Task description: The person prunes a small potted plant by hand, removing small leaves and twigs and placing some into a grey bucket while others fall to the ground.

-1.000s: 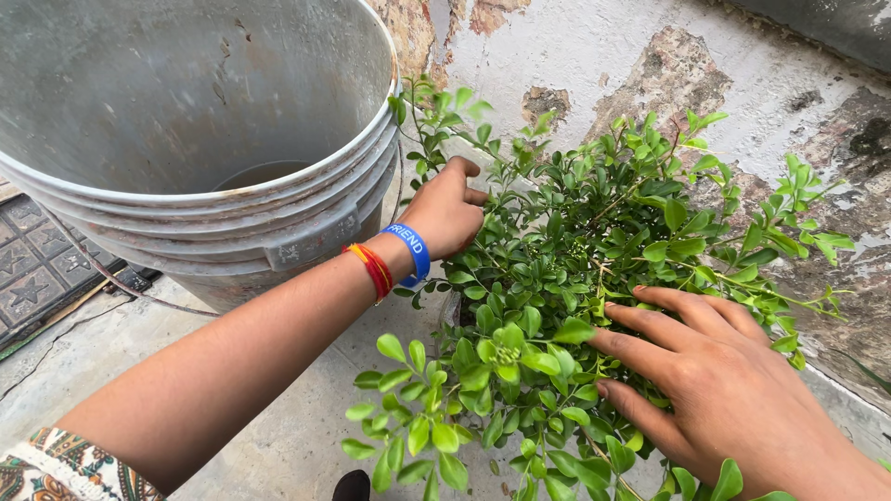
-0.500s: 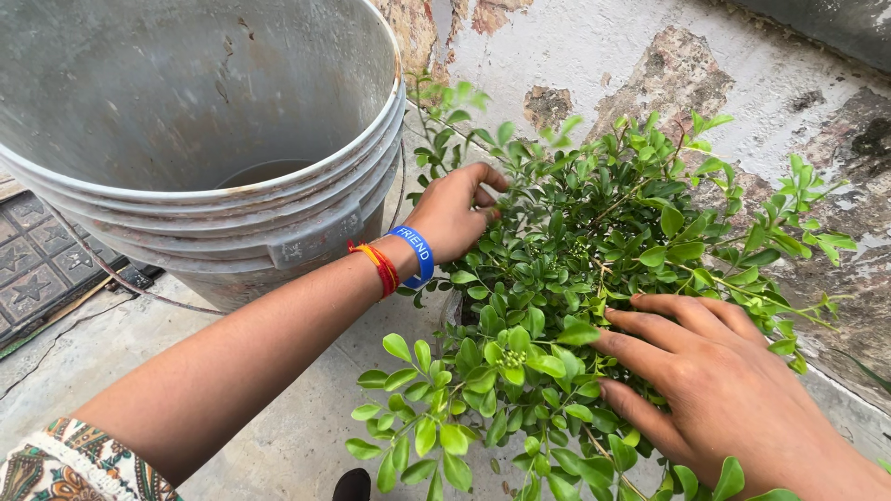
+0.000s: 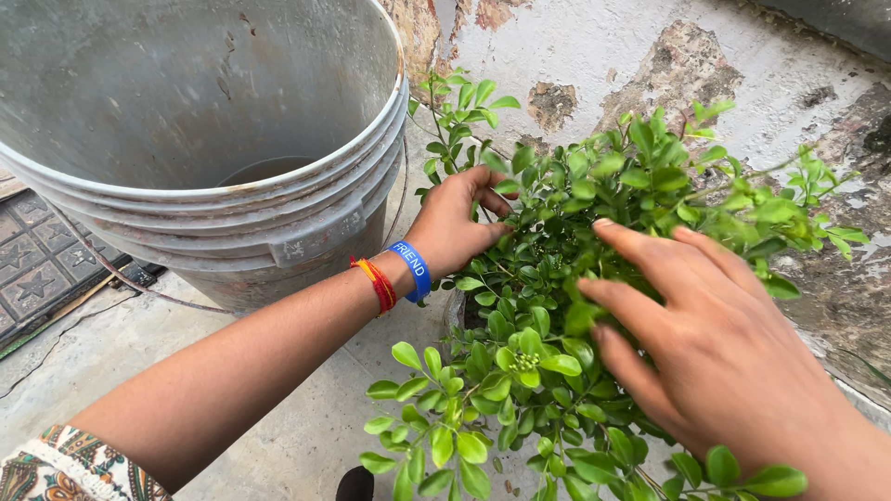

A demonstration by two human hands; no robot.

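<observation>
Against the peeling wall [image 3: 594, 56], right hand [image 3: 724, 353] has moved deeper into shrub [image 3: 557, 306], fingers spread wide.

A large grey plastic bucket [image 3: 200, 139], stacked inside others of its kind, is seen at the upper left on a concrete floor [image 3: 278, 436]. A patterned dark tile [image 3: 32, 269] is laid at the left edge, and a peeling plastered wall [image 3: 594, 56] is seen behind.
</observation>
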